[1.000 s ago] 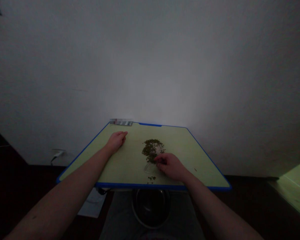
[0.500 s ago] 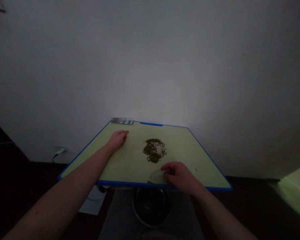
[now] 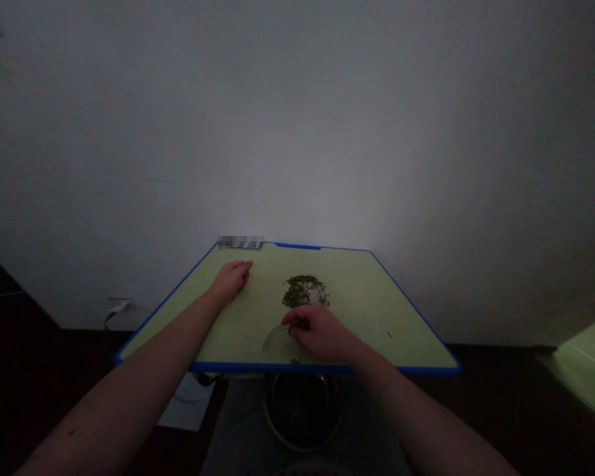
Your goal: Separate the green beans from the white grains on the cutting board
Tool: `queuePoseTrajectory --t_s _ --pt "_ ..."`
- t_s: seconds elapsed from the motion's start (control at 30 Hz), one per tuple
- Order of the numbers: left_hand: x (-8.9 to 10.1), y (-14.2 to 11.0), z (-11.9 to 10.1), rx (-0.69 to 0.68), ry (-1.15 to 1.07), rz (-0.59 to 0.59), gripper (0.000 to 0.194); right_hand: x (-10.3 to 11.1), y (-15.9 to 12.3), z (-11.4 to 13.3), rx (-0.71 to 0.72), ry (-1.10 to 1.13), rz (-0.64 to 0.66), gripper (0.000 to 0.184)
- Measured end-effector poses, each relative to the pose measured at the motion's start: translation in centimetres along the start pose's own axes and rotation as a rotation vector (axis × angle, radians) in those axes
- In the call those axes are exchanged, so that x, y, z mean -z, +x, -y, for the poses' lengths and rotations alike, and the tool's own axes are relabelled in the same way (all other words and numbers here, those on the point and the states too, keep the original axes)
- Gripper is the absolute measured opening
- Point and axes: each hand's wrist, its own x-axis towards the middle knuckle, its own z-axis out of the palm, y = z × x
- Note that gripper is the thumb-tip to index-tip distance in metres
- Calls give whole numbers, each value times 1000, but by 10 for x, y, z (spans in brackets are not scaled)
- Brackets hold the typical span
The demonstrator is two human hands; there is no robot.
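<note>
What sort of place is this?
Probably a plain indoor room, perhaps in a home: a blue-edged table stands close to a pale wall, with a white plug low on it.

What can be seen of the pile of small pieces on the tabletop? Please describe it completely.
The pile is a low, loose spread of small, grain-like pieces, mostly dark green, with a paler whitish patch toward the right and dark specks in it. The pieces are too small to identify. It lies near the middle of the yellow-green tabletop, its outline ragged. The right hand hides its near edge; whether they touch, I cannot tell.
</note>
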Motion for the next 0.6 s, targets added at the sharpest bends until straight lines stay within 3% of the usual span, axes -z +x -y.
queuePoseTrajectory --t_s 0.23,0.6 --pt "1 -3 -4 -13 18 18 40 0 -1 -5 -8 -74 98 28" --pt "0 -8 -14 33 -11 11 38 15 -40 -10 -137 -20 3 28"
